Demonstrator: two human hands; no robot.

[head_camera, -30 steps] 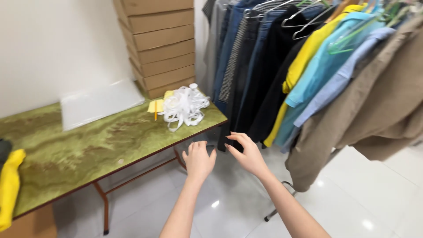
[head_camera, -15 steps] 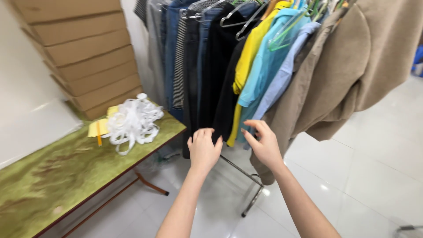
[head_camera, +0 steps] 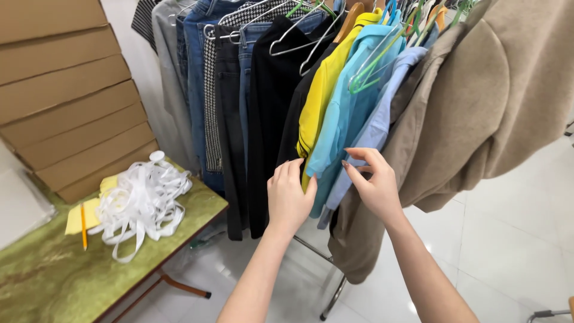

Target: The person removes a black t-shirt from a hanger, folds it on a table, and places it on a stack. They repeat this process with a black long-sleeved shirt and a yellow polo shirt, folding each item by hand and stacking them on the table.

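Observation:
A clothes rack holds hanging garments: jeans (head_camera: 200, 72), a black garment (head_camera: 269, 107), a yellow shirt (head_camera: 317, 101), a turquoise shirt (head_camera: 350, 113), a pale blue shirt (head_camera: 376, 128) and a beige coat (head_camera: 478, 113). My left hand (head_camera: 288, 200) rests with spread fingers against the lower edge of the yellow shirt, next to the black garment. My right hand (head_camera: 372, 182) is at the hem of the pale blue shirt, fingers curled toward the fabric; whether it pinches the cloth is unclear.
A green marbled table (head_camera: 54, 275) stands at the left with a heap of white ribbon (head_camera: 140, 200), yellow paper and a pencil (head_camera: 83, 226). Stacked cardboard boxes (head_camera: 66, 101) rise behind it. White tiled floor (head_camera: 508, 251) lies to the right.
The view has swung right and closer to the rack. Both hands have risen from below the black garment to the yellow and pale blue shirts.

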